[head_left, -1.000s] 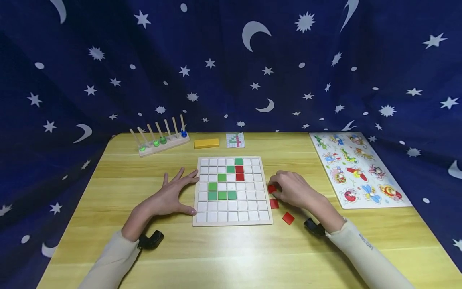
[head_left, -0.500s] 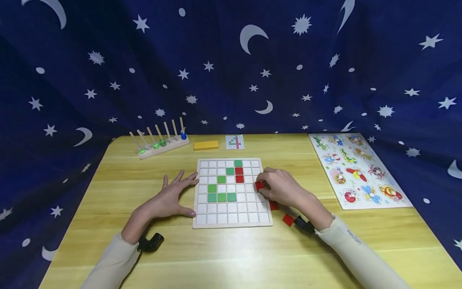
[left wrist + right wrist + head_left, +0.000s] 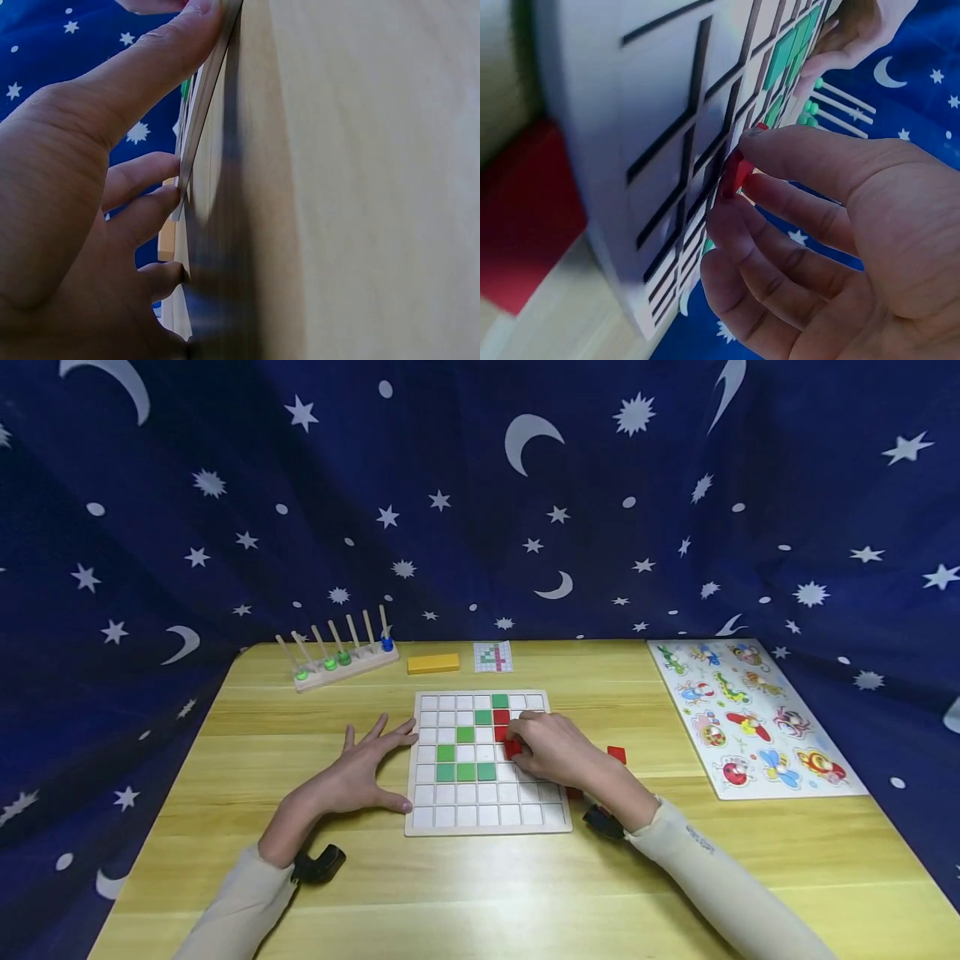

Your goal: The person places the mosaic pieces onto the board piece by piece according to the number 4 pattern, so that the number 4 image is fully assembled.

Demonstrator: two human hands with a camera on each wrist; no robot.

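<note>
Right hand (image 3: 551, 750) pinching a small glossy red square tile (image 3: 513, 748) in its fingers over my white wooden grid board (image 3: 487, 814), left hand (image 3: 360, 770) flat, fingers spread, bracing the board's edge on the pale wood-grain desk (image 3: 480, 885).

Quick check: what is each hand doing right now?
Left hand: open, fingers spread, touching the grid board edge.
Right hand: pinches a red tile over the board.

Peg rack (image 3: 341, 656) behind grid board (image 3: 487, 810)
</note>
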